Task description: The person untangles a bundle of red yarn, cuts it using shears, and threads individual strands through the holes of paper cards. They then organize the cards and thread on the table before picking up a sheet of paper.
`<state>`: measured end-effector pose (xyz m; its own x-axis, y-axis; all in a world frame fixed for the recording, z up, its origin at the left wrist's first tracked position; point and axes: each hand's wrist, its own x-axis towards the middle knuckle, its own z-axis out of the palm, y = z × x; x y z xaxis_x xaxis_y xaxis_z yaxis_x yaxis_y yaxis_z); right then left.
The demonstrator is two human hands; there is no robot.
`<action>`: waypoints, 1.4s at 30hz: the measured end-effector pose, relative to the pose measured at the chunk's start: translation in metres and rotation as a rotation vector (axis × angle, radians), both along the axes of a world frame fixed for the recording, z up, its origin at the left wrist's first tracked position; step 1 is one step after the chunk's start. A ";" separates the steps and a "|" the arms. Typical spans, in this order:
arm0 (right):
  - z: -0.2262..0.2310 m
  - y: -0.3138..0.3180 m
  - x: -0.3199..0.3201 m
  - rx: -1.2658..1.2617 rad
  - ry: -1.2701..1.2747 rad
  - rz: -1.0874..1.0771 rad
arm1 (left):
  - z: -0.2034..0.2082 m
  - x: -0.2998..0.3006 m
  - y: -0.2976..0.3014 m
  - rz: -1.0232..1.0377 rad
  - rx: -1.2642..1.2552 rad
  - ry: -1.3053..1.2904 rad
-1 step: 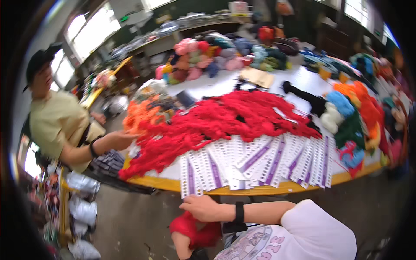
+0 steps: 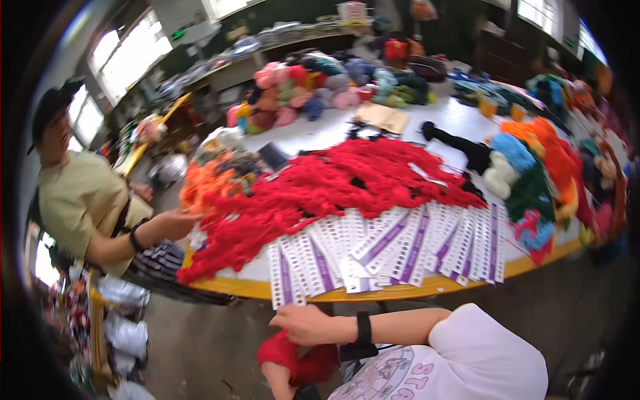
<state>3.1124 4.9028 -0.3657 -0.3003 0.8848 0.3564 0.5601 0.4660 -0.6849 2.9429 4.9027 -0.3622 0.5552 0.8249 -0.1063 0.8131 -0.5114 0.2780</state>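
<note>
Below the table's near edge, my right hand (image 2: 305,324) is closed in a pinch on a bundle of red yarn (image 2: 317,363), with its fingertips turned left. The same yarn lies over my left hand (image 2: 275,377), low in the picture, and its fingers are hidden. Just beyond my right hand, the end of a white card with a purple stripe (image 2: 285,275) juts over the table edge. Several similar cards (image 2: 413,243) are fanned along the front. Behind them spreads a large heap of red yarn (image 2: 347,177).
A yellow edge (image 2: 400,292) borders the white table. A person (image 2: 87,193) stands at the left, one hand at the orange yarn (image 2: 203,187). Multicoloured yarn balls (image 2: 313,90) are piled at the back, and orange, blue and green yarn (image 2: 533,173) at the right. Wrapped bundles (image 2: 127,333) lie lower left.
The whole scene sits slightly further left in the picture. Both my hands stay at the red yarn, almost unmoved.
</note>
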 end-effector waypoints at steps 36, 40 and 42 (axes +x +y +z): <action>-0.030 0.006 -0.050 0.129 0.035 0.173 | 0.090 -0.066 -0.051 0.542 0.358 -1.415; -0.006 0.001 -0.045 0.079 0.135 0.095 | 0.101 -0.049 -0.048 0.492 0.309 -1.948; 0.002 -0.001 -0.036 0.129 0.152 0.115 | 0.119 -0.052 -0.046 0.465 0.244 -1.970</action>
<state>3.0763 4.9020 -0.3632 -0.3302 0.7922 0.5131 0.3932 0.6097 -0.6883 2.8913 4.8563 -0.2430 -0.4577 0.8107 0.3651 -0.3884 -0.5517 0.7381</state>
